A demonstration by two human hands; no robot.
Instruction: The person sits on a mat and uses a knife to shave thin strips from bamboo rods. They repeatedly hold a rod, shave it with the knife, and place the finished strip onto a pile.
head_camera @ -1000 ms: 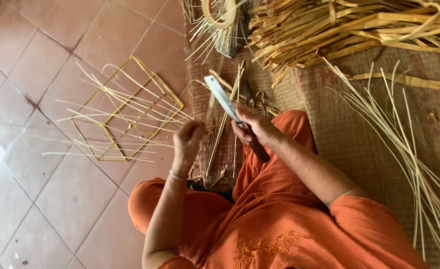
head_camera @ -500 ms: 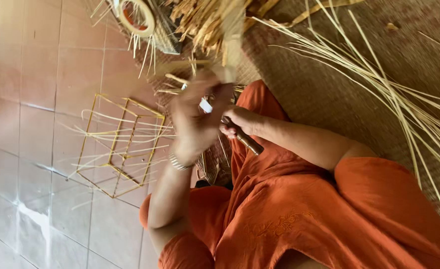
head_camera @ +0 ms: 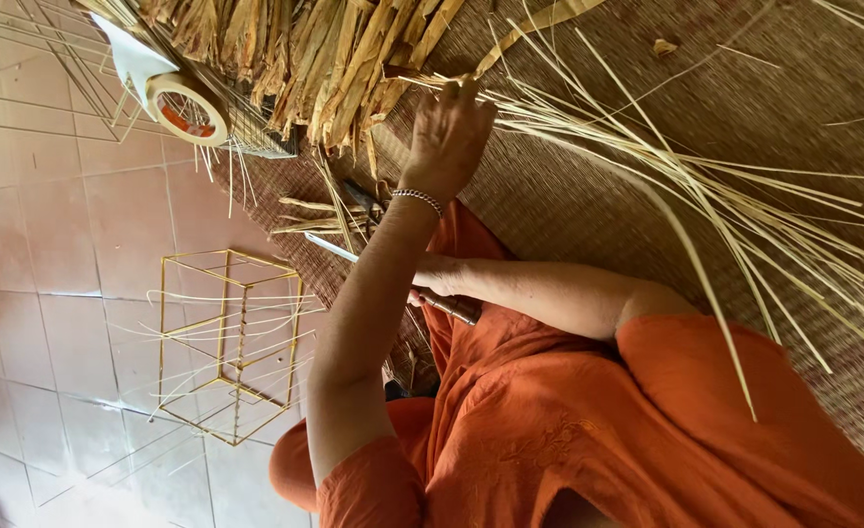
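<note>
Head view: since the earlier frame the left hand [head_camera: 448,137] has left the knife and reached out to the bundle of thin bamboo strips [head_camera: 647,166] on the woven mat [head_camera: 569,205]; fingers spread, fingertips touching the strip ends. Right hand [head_camera: 439,277] is closed round the knife [head_camera: 393,279], blade pointing toward the tiled floor [head_camera: 70,225], beside the orange-clad knee. A roll of tape [head_camera: 187,108] lies near the pile of dry splints [head_camera: 305,59]. A yellow wire frame [head_camera: 226,342] stands on the tiles.
</note>
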